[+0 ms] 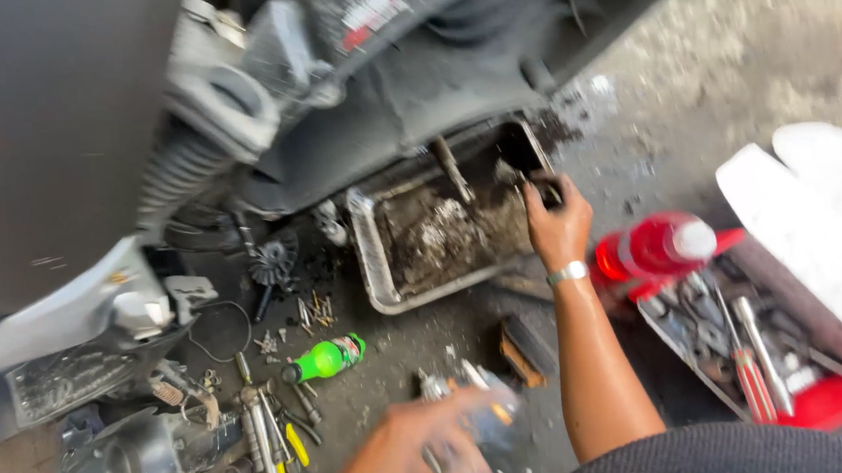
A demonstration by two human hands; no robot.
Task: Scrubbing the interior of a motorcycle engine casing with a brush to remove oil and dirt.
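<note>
**Hands over a dirty drain tray, scooter stripped beside it**

Over the far right corner of the metal tray (376, 259), the right hand (556, 220) is curled tight around a small dark part (547, 192) — fingers closed on it, a silver bracelet (567, 273) at the wrist. That part sits right at the tray's rim, just under the scooter's underside (412, 81). Inside the tray lies a mess of grimy sludge, with a rod-like tool (453, 169) leaning in from the far edge.

Down near the bottom of the view, the left hand (410, 456) is a blur — it seems wrapped around something pale and metallic, but how tightly, I cannot tell.

Moving outward: a green bottle (326, 358) lies on the concrete floor (722, 62) between the tray and a scatter of screwdrivers and loose bolts (311, 311). A black fan-shaped piece (272, 261) rests beside the tray's left edge. Off to the right, a red bottle (651, 247) lies across the near end of a red toolbox (840, 401) full of wrenches.

As for progress — judging by the parts spread around and the dirt already in the tray, disassembly looks well advanced, while cleaning and reassembly appear to remain.
</note>
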